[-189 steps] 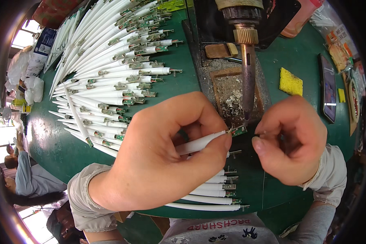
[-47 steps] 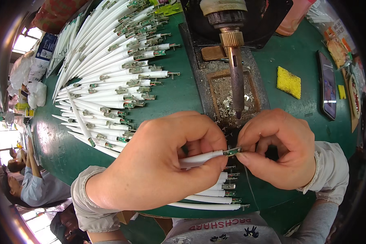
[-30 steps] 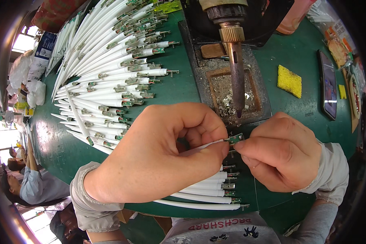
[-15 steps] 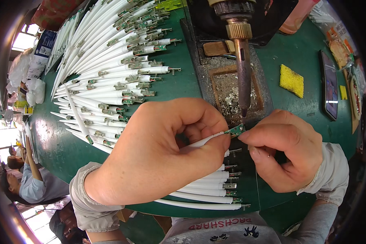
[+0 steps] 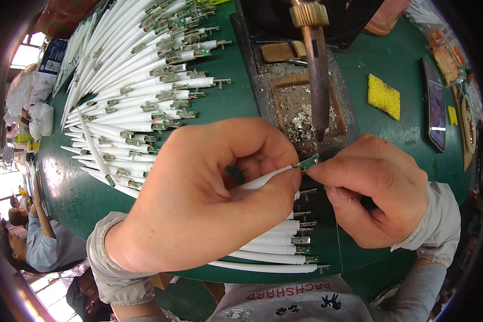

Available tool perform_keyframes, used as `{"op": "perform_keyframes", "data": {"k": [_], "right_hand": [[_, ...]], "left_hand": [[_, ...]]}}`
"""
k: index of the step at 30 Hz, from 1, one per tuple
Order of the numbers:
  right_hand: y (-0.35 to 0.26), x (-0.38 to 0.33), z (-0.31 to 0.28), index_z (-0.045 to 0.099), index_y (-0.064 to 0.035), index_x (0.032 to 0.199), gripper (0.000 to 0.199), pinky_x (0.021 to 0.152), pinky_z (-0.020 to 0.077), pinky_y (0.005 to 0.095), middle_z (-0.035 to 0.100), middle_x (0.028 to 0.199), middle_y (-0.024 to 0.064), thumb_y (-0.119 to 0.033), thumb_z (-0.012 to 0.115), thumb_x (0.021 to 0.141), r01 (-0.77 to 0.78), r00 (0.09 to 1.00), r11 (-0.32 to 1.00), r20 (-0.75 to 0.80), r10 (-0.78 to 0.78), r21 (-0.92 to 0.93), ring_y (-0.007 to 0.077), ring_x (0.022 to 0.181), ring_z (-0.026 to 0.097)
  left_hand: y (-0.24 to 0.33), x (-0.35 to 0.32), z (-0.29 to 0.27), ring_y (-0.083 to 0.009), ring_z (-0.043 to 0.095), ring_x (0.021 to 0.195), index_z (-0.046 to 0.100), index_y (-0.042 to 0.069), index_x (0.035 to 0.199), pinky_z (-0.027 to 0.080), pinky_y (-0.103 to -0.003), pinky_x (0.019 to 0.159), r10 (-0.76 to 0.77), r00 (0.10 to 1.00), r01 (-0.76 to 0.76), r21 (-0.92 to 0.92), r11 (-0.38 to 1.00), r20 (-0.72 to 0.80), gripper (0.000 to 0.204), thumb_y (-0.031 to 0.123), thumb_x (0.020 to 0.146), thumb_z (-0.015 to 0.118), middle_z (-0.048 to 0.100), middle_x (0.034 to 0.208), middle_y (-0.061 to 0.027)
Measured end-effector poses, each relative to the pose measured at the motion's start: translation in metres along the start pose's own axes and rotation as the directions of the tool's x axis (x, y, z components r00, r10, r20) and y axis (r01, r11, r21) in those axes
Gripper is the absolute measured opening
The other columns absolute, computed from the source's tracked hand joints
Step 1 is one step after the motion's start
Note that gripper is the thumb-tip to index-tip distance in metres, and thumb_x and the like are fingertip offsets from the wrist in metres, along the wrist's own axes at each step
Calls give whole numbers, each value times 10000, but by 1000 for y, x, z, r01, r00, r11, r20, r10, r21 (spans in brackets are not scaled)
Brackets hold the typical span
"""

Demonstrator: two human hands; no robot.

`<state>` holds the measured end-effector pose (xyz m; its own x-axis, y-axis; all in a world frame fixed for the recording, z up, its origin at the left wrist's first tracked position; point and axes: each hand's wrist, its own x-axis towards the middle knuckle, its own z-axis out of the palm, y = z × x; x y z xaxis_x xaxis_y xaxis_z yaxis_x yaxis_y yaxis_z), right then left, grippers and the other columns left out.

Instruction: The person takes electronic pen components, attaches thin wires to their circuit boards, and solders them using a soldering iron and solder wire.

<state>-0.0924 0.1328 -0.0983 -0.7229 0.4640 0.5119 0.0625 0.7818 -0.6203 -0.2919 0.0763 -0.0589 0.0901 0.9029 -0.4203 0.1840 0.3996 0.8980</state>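
Note:
A white tapered tube [image 5: 257, 183] lies pinched between thumb and fingers of my left hand [image 5: 220, 196]. From its right end sticks a small green circuit board [image 5: 305, 163] with a metal part at the tip. My right hand [image 5: 375, 188] is closed in a pinch, its index fingertip right beside the board's end. A tiny shiny point shows between its fingers, too small to name. Just above the board, the tip of a soldering iron [image 5: 318, 86] points downward, apart from it.
Many similar white tubes [image 5: 139, 88] fan out at left; several more [image 5: 273, 258] lie below my hands. Under the iron sits a tray [image 5: 276, 104] of solder scraps. A yellow sponge [image 5: 383, 97] and a phone [image 5: 433, 104] lie at right. Another person [image 5: 51, 241] sits at far left.
The circuit board has turned a little, so its green face looks narrower. Both hands keep their pinches close together. The whole view has shifted slightly.

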Motion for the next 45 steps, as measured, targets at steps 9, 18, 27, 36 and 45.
{"op": "perform_keyframes", "data": {"k": [9,18,27,36,45], "right_hand": [[6,-4,4,587,21,947,275,518,449,282,615,782,121,115,591,688,70,997,997,-38,-71,-20,199,600,563],[9,-7,10,594,17,925,258,516,439,263,610,782,116,119,587,687,72,997,997,-39,-73,-14,183,597,555],[-2,1,-6,589,9,883,215,503,416,222,601,775,93,73,602,678,-198,980,971,57,192,133,130,589,529],[-3,3,-4,596,13,916,242,487,420,224,604,789,99,82,604,684,-92,996,995,16,91,44,131,587,539],[3,-1,-2,608,23,940,285,464,409,230,599,794,107,116,598,671,-1,1000,1000,11,1,2,141,565,537]], "left_hand": [[-1,1,2,-82,534,762,576,-46,864,417,-209,672,39,999,-40,-8,999,-29,126,-39,747,620,593,834,-50],[-6,2,4,-90,540,779,539,-53,936,422,-208,677,117,993,-118,-19,993,-21,205,-55,747,621,598,865,-63],[-4,1,4,-76,528,771,576,-47,875,418,-189,656,61,998,-62,-25,998,-35,148,-52,739,635,576,835,-36],[-4,3,1,-71,518,753,586,-40,878,421,-206,667,65,998,-65,20,998,-22,156,-61,730,632,574,819,-36],[-2,4,1,-68,509,747,581,-38,866,406,-198,666,50,998,-50,-23,998,-23,126,-42,749,628,569,817,-34]]}}
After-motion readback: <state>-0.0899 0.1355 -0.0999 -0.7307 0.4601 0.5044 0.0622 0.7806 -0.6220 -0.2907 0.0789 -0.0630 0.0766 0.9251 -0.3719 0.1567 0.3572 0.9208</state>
